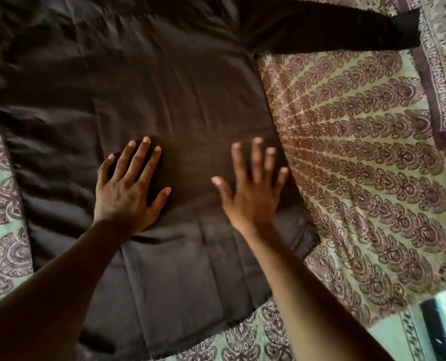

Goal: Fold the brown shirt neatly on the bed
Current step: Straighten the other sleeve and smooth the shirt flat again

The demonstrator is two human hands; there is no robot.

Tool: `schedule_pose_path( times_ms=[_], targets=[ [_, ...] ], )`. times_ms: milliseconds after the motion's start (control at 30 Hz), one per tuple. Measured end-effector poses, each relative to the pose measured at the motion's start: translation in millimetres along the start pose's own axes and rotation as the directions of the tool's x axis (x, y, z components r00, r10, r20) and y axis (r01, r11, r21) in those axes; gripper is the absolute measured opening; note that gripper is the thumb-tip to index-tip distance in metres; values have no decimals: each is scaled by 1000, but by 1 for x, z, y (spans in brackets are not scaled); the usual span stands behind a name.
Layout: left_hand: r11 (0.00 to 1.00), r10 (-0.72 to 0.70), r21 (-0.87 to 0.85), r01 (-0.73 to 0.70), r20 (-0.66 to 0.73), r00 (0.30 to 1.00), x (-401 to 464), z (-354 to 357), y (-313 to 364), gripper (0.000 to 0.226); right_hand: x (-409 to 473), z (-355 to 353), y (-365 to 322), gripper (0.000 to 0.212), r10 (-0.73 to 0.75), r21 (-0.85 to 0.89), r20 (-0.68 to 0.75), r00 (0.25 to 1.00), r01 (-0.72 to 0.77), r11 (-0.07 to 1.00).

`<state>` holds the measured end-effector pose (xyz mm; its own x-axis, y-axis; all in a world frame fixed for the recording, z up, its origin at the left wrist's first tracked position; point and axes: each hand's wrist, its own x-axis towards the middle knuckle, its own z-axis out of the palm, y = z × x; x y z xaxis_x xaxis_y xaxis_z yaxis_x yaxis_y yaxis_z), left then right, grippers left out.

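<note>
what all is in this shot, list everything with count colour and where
shirt: one, dark brown, spread flat across the middle of the bed, one sleeve stretched toward the top right
bedspread: one, cream and pale green with maroon print, under the shirt
dark object: one, black, bottom right corner, too cut off to identify
left hand: one, fingers spread, palm down on the shirt
right hand: one, fingers spread, blurred, over the shirt's right edge
</note>
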<state>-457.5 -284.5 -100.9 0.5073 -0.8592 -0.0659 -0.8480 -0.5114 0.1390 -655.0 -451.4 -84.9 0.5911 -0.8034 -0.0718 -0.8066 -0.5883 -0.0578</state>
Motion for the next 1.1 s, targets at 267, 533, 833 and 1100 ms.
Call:
schedule_pose_path(
  times_ms=[267,533,833,1100],
  targets=[
    [999,-52,-8,53,40,998,-19,-7,23,82,-109,12,59,78,407,48,72,910,-411,910],
    [984,175,-26,-174,83,981,-115,12,99,84,-137,17,46,72,355,71,72,932,-359,930],
    [940,339,-86,-330,126,932,-195,16,111,91,-150,1,73,80,407,49,2,913,-407,912],
    [947,320,-81,-310,170,932,-221,17,116,87,-198,6,102,71,292,-11,122,949,-293,956]
  ],
)
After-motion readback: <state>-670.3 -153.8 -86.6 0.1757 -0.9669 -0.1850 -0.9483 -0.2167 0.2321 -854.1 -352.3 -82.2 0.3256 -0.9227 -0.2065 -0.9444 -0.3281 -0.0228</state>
